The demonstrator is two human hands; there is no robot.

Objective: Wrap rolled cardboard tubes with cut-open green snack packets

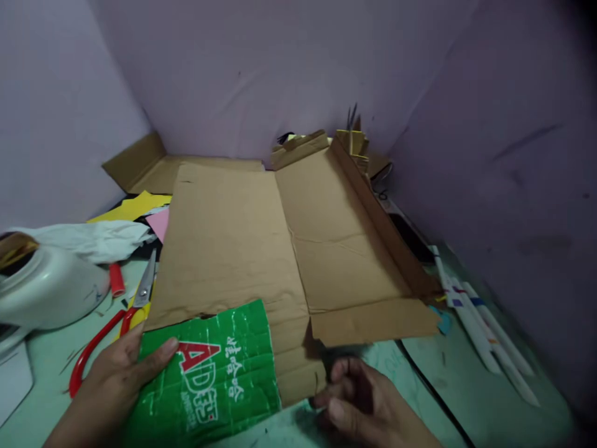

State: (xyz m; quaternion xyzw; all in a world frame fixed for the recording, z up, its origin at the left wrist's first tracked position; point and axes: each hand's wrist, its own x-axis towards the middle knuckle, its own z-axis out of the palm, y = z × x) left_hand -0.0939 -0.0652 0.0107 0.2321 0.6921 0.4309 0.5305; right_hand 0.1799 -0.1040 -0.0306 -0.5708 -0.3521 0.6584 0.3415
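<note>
A large opened-out brown cardboard box [228, 230] lies creased across the table, its inner side up. Over its near left part is a green printed cardboard flap [252, 354] with a red letter A and white characters; I cannot tell whether it is joined to the box. My left hand [119, 379] grips the flap's left edge, thumb on top. My right hand [368, 398] is by the near corner of the brown cardboard, fingers curled and drawn together. Its fingertips are dim, so what they hold, if anything, does not show. Red-handled scissors [128, 311] lie beyond my left hand.
A white pot [56, 286] stands at the left, near a red cap [116, 280] and white crumpled cloth or plastic [102, 239]. Yellow paper [140, 205] lies behind. White markers [494, 330] and a black cable [433, 392] are at the right. Walls [280, 74] enclose the back.
</note>
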